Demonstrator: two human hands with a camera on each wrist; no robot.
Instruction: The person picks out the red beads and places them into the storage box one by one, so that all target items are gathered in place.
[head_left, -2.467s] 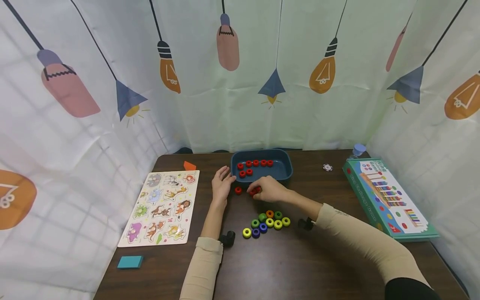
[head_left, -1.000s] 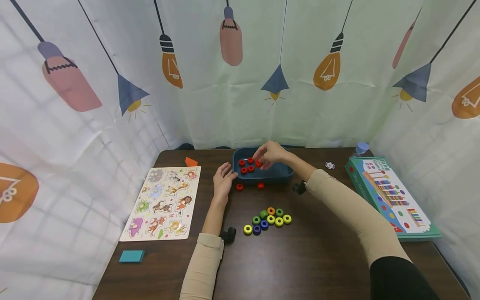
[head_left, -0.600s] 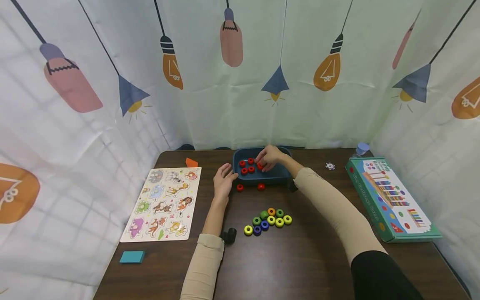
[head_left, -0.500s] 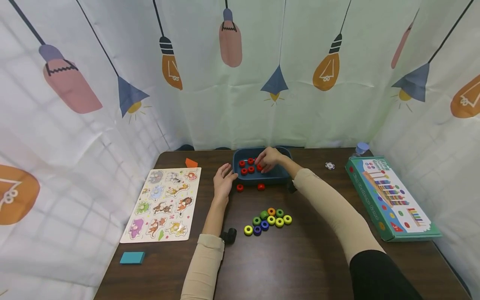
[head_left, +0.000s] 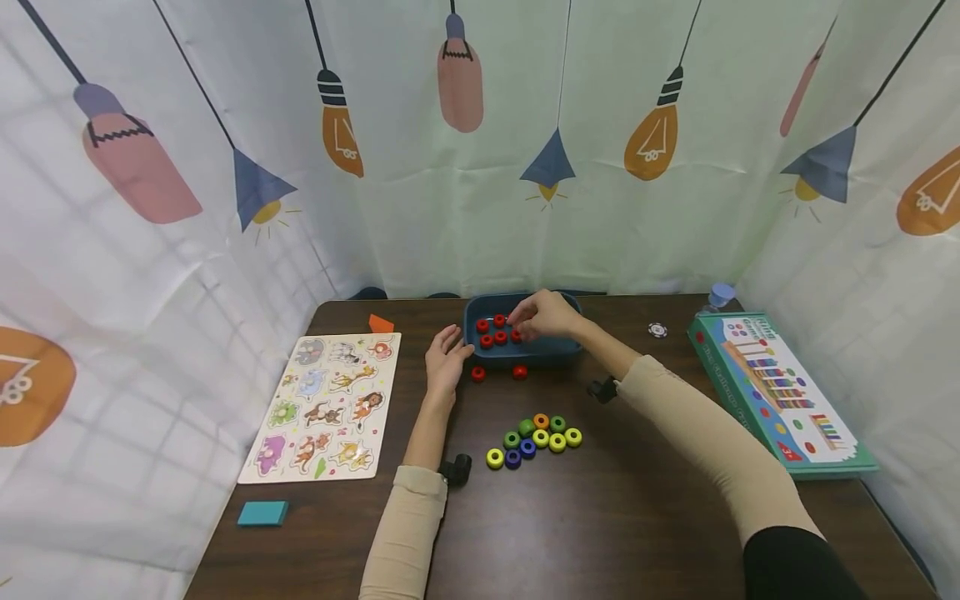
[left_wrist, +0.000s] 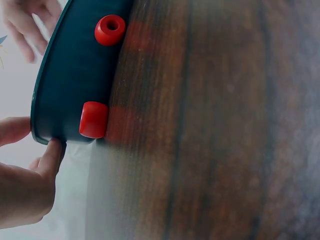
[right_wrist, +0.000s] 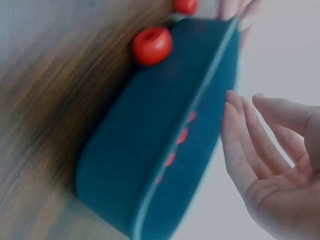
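Note:
My left hand (head_left: pixel 444 367) is at the left end of the dark blue tray (head_left: pixel 525 354), its thumb touching the tray's near corner and its other fingers loosely extended. In the left wrist view the thumb (left_wrist: pixel 51 154) lies against the end wall just under the rim. My right hand (head_left: pixel 551 317) is over the tray with thumb and fingers apart; the right wrist view shows nothing between them. Several red beads (head_left: pixel 486 341) lie in the tray's left part, and the right hand hides some of the inside. Two more red beads (head_left: pixel 477 374) (head_left: pixel 520 372) sit on the table along its near wall.
Yellow beads (head_left: pixel 557 442), green, blue and orange ones lie grouped mid-table. An animal puzzle board (head_left: pixel 322 408) and a teal block (head_left: pixel 262 512) are at left. A green game box (head_left: pixel 780 400), a bottle (head_left: pixel 718 296) and a poker chip (head_left: pixel 657 330) are at right.
My right hand went from the red beads on the table into the tray, set a red bead down there, and has since lifted slightly off it. The left hand has stayed at the tray.

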